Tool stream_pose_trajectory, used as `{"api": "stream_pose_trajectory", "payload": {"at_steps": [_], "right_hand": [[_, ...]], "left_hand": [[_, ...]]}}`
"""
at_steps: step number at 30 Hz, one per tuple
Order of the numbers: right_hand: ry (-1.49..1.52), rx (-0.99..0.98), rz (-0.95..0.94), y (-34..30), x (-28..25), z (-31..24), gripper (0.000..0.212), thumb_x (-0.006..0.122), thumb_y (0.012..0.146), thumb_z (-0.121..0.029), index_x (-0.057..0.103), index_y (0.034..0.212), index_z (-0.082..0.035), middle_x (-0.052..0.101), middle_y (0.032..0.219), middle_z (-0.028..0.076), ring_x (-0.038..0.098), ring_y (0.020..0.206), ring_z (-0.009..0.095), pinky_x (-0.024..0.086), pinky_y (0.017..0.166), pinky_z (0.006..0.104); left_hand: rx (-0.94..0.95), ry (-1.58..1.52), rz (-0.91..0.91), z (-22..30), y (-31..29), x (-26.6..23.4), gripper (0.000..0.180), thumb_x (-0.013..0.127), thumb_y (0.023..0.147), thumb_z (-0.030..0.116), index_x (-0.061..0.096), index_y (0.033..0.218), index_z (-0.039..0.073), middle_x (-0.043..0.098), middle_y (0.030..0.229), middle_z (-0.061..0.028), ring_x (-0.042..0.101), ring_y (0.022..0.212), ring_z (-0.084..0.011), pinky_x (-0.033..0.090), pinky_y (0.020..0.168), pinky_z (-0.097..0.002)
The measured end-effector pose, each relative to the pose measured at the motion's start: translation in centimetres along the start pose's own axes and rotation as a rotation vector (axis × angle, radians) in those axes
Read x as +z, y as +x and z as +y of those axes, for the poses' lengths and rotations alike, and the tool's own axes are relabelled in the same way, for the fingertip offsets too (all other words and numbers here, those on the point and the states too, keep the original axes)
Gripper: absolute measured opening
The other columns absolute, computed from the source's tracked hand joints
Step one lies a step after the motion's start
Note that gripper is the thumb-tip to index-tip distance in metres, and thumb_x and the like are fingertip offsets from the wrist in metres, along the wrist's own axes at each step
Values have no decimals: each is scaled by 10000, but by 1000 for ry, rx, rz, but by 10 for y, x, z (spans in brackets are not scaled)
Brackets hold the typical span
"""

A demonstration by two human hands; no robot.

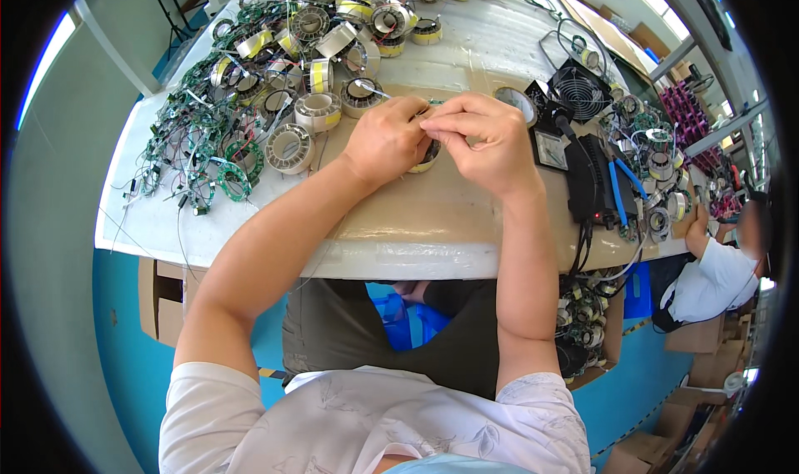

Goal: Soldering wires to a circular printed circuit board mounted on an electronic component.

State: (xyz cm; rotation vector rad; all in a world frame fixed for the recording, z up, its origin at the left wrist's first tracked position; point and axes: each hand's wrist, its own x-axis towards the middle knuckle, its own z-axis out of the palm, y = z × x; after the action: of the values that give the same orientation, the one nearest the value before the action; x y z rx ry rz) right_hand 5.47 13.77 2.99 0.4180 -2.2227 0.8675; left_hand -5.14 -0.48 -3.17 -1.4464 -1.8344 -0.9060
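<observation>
My left hand (385,141) is closed over a ring-shaped motor stator (426,159), whose pale rim shows beneath the fingers. My right hand (487,143) meets it from the other side, thumb and forefinger pinched together. What sits in that pinch is too small to make out. A bit of green circuit board (435,102) peeks out just beyond the fingertips, and most of the stator is covered by both hands. Close to the left hand stand another stator (360,94) with a white lead and a cream-coloured one (317,111); a further stator (290,148) lies nearer to me.
Green circuit boards (204,129) with tangled wires and stators heap up at the left. On the right are a tape roll (516,104), a black fan (578,93), a soldering station (601,174), blue-handled pliers (619,193) and more stators. Another person (716,278) sits at the far right.
</observation>
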Motion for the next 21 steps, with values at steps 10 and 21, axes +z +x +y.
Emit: {"api": "stream_pose_trajectory", "payload": {"at_steps": [10, 21], "right_hand": [[-219, -225, -72, 2, -3, 0, 159, 678, 656, 69, 722, 764, -40, 689, 799, 85, 656, 769, 284, 553, 687, 347], [470, 504, -120, -6, -44, 35, 257, 716, 892, -58, 702, 1123, 52, 716, 908, 81, 652, 708, 99, 529, 609, 238]], "left_hand": [[16, 59, -6, 0, 1, 0, 242, 709, 773, 108, 730, 1008, 52, 680, 975, -92, 677, 859, -280, 574, 750, -377], [-11, 73, -41, 6, 3, 0, 230, 716, 839, 141, 731, 1052, 56, 678, 967, -87, 678, 865, -268, 571, 728, -365]]}}
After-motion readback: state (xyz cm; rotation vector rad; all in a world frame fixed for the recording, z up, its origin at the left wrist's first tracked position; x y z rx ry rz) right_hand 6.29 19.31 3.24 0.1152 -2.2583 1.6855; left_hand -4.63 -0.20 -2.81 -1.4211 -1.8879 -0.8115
